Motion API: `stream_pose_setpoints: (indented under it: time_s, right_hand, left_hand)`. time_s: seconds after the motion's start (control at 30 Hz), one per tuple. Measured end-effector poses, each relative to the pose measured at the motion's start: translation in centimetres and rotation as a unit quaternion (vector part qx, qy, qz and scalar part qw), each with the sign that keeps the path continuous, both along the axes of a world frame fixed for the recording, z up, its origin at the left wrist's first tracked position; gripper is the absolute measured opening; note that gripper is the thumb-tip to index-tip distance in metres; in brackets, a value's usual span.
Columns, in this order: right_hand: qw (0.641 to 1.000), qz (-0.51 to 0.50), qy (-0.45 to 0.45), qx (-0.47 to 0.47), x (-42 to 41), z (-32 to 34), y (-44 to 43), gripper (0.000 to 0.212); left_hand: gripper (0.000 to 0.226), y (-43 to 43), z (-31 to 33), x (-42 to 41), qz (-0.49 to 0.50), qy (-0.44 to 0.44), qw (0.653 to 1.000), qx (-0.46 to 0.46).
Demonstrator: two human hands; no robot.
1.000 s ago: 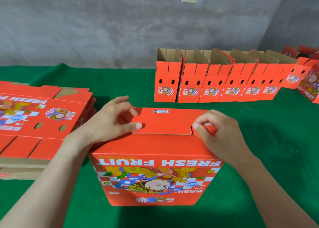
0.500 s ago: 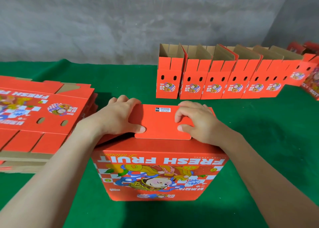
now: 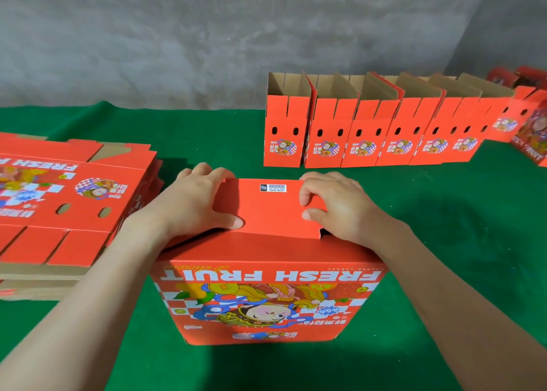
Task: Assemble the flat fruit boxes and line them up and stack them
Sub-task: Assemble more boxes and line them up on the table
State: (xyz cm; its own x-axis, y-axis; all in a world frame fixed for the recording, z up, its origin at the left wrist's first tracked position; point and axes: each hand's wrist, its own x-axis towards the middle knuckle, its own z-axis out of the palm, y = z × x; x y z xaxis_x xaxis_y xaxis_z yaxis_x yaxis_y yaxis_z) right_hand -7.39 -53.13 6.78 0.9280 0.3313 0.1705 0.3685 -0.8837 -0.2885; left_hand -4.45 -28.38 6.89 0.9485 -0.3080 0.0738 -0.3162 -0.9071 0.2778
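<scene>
Head view: my right hand (image 3: 340, 210) is no longer pinching the side tab it held a second ago. It is now lying bent-fingered on the flap (image 3: 272, 210), and I cannot tell whether it is gripping or only pressing. My left hand (image 3: 192, 201) is gripping the flap's 9 o'clock end, thumb on top. The box (image 3: 266, 290) is standing on the tabletop (image 3: 458, 242) at 6 o'clock. I am judging this end nearly closed, and the box is nearly ready for the row (image 3: 370, 136) at 1 o'clock.
</scene>
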Motion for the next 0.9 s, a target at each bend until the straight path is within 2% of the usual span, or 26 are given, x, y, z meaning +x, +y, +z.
stream_pose_setpoints:
  time_s: [0.27, 0.43, 0.53, 0.63, 0.73, 0.9]
  right_hand:
    - [0.998, -0.014, -0.001, -0.06, 0.5, -0.4, -0.2, 0.018]
    - [0.999, -0.012, 0.03, -0.015, 0.6, 0.0, -0.9, 0.015]
    - [0.997, 0.004, 0.058, 0.041, 0.7, 0.5, -1.4, 0.008]
    - [0.996, 0.021, 0.076, 0.038, 0.7, 0.8, -1.7, 0.013]
    - [0.998, 0.012, 0.064, 0.01, 0.9, 0.6, -1.4, 0.018]
    - [0.998, 0.016, 0.054, 0.03, 1.1, 0.2, -1.8, 0.01]
  left_hand:
    - [0.087, -0.4, -0.1, 0.0, 0.019, -0.005, 1.0, 0.017]
    - [0.071, -0.1, 0.3, 0.3, 0.012, 0.007, 1.0, -0.022]
    - [0.076, 0.1, 0.3, 0.2, 0.013, 0.023, 0.999, -0.03]
    - [0.079, -0.1, 0.1, 0.1, 0.024, 0.022, 0.999, -0.005]
    - [0.073, -0.5, 0.2, 0.1, 0.035, 0.011, 0.999, 0.014]
    - [0.072, -0.6, 0.3, 0.2, 0.028, 0.018, 0.999, 0.014]
